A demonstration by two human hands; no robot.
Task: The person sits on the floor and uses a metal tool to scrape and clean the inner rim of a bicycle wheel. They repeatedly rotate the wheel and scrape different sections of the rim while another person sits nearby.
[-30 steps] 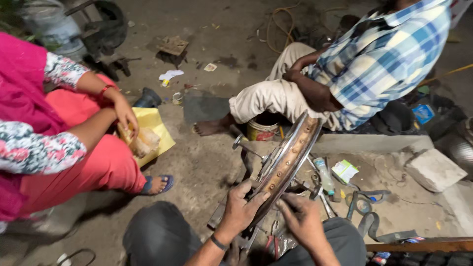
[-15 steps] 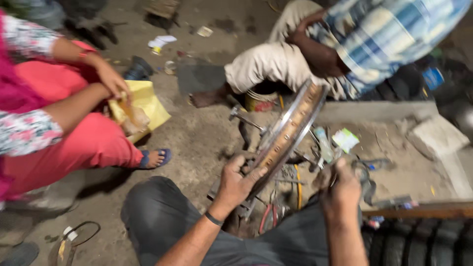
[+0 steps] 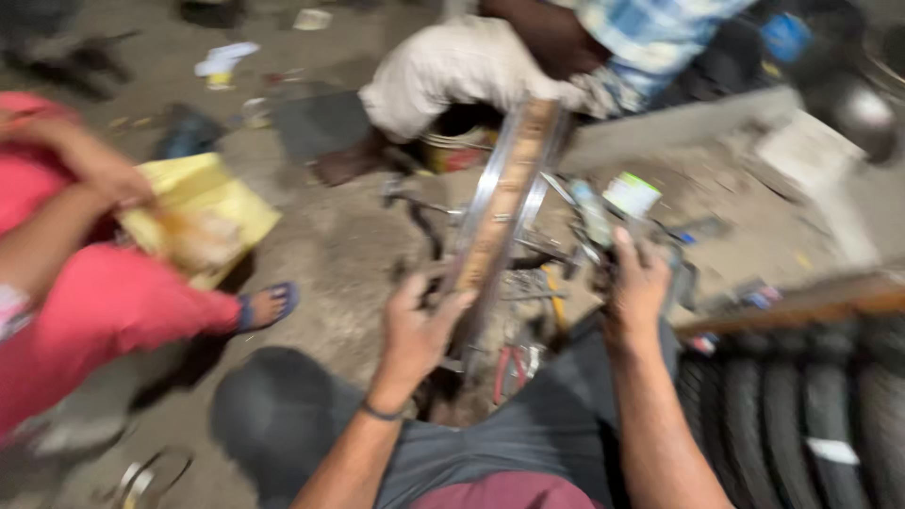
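Observation:
A metal wheel rim (image 3: 504, 198) stands on edge in front of me, tilted, with a brownish strip along its inner channel. My left hand (image 3: 415, 330) is shut on the rim's near lower edge; a dark band circles that wrist. My right hand (image 3: 639, 283) reaches among the tools (image 3: 584, 236) lying right of the rim, fingers curled over something I cannot make out in the blur. My knees in dark trousers (image 3: 528, 443) are below.
A person in pink (image 3: 85, 283) sits at left holding a yellow bag (image 3: 203, 212). Another person in a checked shirt (image 3: 650, 28) squats behind the rim. Tyres (image 3: 801, 405) lie stacked at lower right beside a wooden plank (image 3: 801, 302). Red-handled pliers (image 3: 509, 363) lie on the ground.
The view has swung down and closer and is blurred. My right hand has moved from the rim out to the right over the tools. My left hand stays on the rim.

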